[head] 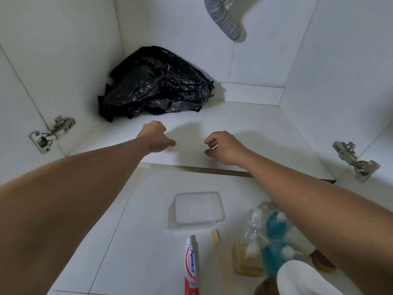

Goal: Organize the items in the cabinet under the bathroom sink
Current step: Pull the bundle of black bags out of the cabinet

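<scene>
Left hinge: a metal door hinge (52, 134) sits on the left cabinet wall, near the front edge.
Black plastic bag: the crumpled bag (157, 84) lies in the far left corner of the cabinet floor (244, 122), against the back wall.
Left hand: the left hand (156, 136) reaches over the cabinet floor just near of the bag, not touching it. Its grip is curled in with the thumb pointing right, and nothing shows inside it.
Clear plastic container: the container (196, 210) stands on the tiled floor (127, 231) in front of the cabinet, between the two forearms.
Toothpaste tube: the red and white Pepsodent tube (192, 267) lies near of the container, cap toward it.
Right hand: the right hand (223, 145) is over the cabinet floor, right of the left hand and apart from it. Its grip is curled, with a small pale speck at the fingertips. Whether that is something pinched cannot be told.
Drain hose: the grey ribbed hose (227, 20) hangs at the far top.
Bottles: blue and yellow bottles (272, 237) lie in a clear wrap on the tiles, partly under the right forearm.
Right hinge: a second hinge (355, 160) is on the right wall.
</scene>
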